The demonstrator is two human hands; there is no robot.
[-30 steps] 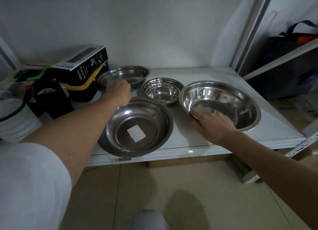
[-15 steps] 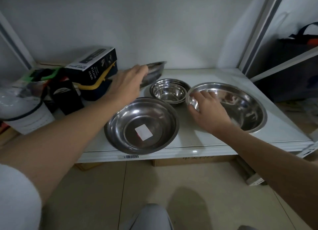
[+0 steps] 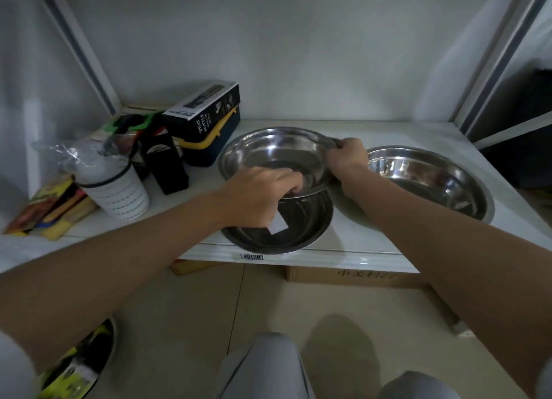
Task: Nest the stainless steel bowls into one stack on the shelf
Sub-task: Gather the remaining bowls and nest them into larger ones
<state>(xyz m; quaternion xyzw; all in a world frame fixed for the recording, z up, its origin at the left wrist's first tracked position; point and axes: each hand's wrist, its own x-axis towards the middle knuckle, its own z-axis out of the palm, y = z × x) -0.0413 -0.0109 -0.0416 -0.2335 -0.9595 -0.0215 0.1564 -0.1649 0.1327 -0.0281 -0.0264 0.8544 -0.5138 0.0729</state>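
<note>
Shallow steel bowl (image 3: 276, 155) is being held in the air by both hands, tilted, its near rim sitting just over the labelled bowl (image 3: 286, 225) below. Left hand (image 3: 257, 194) is gripping the near-left rim, fingers curled over the edge into the bowl, grip closed on it. Right hand (image 3: 346, 161) is pinching the right rim, fingers wrapped over the lip, grip also closed on it.

Labelled bowl is resting on the shelf (image 3: 358, 243) at its front edge, white sticker (image 3: 279, 227) on its floor partly hidden by the left hand. Whether the two bowls are touching, can't tell, since the hand is covering the overlap.

Large bowl (image 3: 427, 180) is sitting on the shelf just right of the right hand, apart from the held bowl.

Left of the bowls: black box with white lettering (image 3: 206, 112) lying on top of a dark blue case with yellow trim (image 3: 209, 146), a black upright pack (image 3: 165, 165), a white ribbed cup (image 3: 116, 191) with clear plastic bunched on top, and coloured packets (image 3: 47, 210) lying flat at the far left.

Barcode label (image 3: 252, 257) is showing on the shelf's front lip. A cardboard box (image 3: 352, 277) is sitting on the floor under the shelf.
</note>
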